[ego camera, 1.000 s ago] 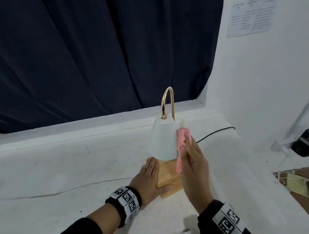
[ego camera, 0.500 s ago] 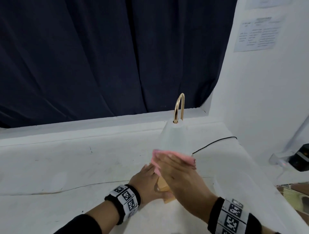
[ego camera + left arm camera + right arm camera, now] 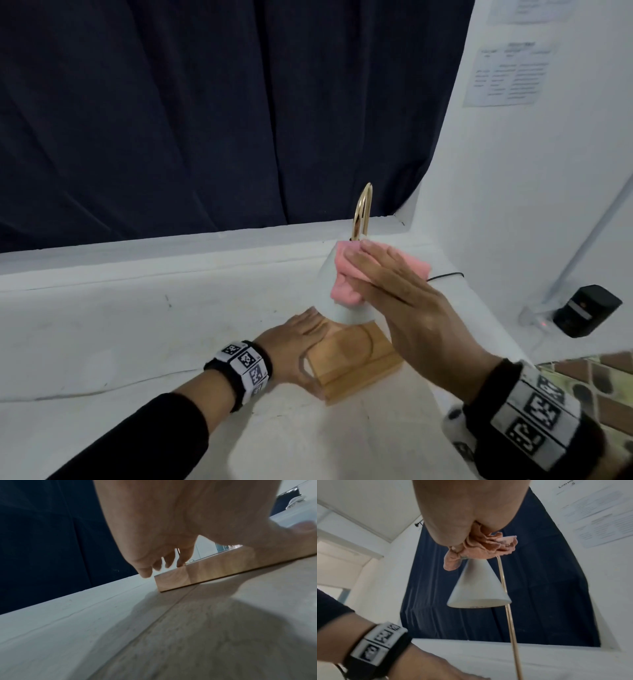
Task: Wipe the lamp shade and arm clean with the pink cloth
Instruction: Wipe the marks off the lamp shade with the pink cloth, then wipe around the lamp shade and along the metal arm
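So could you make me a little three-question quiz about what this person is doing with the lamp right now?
1. True or false: the pink cloth lies on the table.
2. Which hand steadies the wooden base? A) left B) right
3. Fill in: the right hand presses the cloth against the lamp's white ____.

Key: 1 false, it is on the shade. 2 A, the left hand. 3 shade.

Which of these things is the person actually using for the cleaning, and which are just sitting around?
In use:
pink cloth, pressed on by the right hand
lamp shade
gold lamp arm
wooden base, steadied by the left hand

Just there:
black box
black cord
paper sheet on the wall
dark curtain
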Demonstrator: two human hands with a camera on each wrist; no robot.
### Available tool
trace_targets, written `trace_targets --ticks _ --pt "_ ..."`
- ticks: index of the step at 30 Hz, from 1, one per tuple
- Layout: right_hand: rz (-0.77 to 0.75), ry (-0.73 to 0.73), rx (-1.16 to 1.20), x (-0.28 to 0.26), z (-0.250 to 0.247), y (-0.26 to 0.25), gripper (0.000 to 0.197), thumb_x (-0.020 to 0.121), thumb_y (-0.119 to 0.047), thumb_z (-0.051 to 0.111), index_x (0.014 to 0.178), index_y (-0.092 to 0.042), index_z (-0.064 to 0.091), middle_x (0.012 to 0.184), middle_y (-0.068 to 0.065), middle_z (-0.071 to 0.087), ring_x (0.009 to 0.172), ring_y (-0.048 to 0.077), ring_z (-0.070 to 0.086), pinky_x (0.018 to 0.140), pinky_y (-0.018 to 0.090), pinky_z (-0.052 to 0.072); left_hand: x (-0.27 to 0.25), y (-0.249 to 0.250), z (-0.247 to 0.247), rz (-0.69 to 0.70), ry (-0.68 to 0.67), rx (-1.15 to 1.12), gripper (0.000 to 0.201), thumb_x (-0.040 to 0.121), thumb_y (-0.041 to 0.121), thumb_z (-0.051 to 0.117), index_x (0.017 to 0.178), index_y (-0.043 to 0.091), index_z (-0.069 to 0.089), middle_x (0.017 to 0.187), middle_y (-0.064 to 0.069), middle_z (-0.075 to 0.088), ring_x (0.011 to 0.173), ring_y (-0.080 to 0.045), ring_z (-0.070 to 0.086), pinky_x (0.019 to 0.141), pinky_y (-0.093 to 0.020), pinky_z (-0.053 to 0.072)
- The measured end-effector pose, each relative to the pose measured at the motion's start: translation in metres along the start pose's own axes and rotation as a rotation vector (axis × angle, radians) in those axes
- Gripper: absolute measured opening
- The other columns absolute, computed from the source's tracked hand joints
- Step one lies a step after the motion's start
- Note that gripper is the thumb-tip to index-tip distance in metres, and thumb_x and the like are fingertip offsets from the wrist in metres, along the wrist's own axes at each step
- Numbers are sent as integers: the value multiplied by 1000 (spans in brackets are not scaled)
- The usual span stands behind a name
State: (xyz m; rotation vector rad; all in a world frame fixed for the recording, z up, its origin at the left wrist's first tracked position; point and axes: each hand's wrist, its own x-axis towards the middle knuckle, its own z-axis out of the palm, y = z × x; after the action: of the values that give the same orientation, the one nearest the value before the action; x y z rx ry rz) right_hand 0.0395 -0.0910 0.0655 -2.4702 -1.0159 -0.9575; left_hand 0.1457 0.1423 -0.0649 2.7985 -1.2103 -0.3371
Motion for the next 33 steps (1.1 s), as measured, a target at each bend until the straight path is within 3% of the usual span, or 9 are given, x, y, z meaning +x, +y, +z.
trace_targets --ticks 4,8,11,13,16,19,27,30,33 --pt "-2 -79 -12 1 24 8 72 82 25 37 149 0 45 163 14 34 155 28 26 124 50 28 0 11 -12 -10 -59 -21 134 57 81 59 160 12 9 168 -6 6 154 -24 3 110 -17 -8" --pt "-39 -162 53 -28 47 2 53 100 6 35 151 -5 44 164 11 32 156 21 22 128 39 19 0 18 -14 -60 -20 -103 107 68 71 75 152 19 34 156 0 34 134 -18 42 99 -14 31" --pt "-61 -234 136 -44 50 0 59 90 11 34 143 -4 56 160 9 40 154 19 29 126 39 26 -1 26 -21 -87 -13 -134 83 74 59 79 141 21 47 144 -1 47 122 -21 52 81 -15 36" --pt "-59 -237 196 -49 40 -2 64 85 20 37 138 -5 61 157 7 47 151 19 37 121 41 35 1 27 -17 -89 15 -121 87 72 64 76 142 20 47 151 -5 40 133 -24 46 92 -23 42" --pt "75 -104 289 -53 15 -3 59 86 25 46 133 -6 66 149 5 56 142 19 50 113 38 45 9 28 -5 -143 -55 -11 119 72 79 62 160 16 14 169 -6 4 155 -20 7 119 -37 30" --pt "192 114 230 -57 -5 6 50 89 21 49 128 -4 69 145 6 58 138 19 55 113 33 47 17 39 -2 -227 -54 60 122 77 82 53 159 9 0 168 -7 -9 155 -18 -2 120 -41 29" --pt "353 282 55 -46 -29 44 43 91 19 60 126 -3 70 141 4 62 130 21 62 103 41 55 46 99 -19 -455 -70 157 116 81 82 46 152 -7 24 160 -29 24 143 -38 33 109 -43 35" --pt "391 315 91 -41 -33 44 39 93 18 58 120 -6 73 135 -13 62 125 3 61 103 21 52 56 117 -31 -394 -36 122 73 86 77 46 118 14 62 129 -17 62 121 -34 56 89 -36 42" --pt "508 323 104 -43 -34 49 34 100 8 53 119 -11 75 130 -11 69 112 7 68 96 18 52 58 110 -33 -330 2 198 65 86 78 46 103 18 63 109 -8 69 99 -28 64 77 -34 44"
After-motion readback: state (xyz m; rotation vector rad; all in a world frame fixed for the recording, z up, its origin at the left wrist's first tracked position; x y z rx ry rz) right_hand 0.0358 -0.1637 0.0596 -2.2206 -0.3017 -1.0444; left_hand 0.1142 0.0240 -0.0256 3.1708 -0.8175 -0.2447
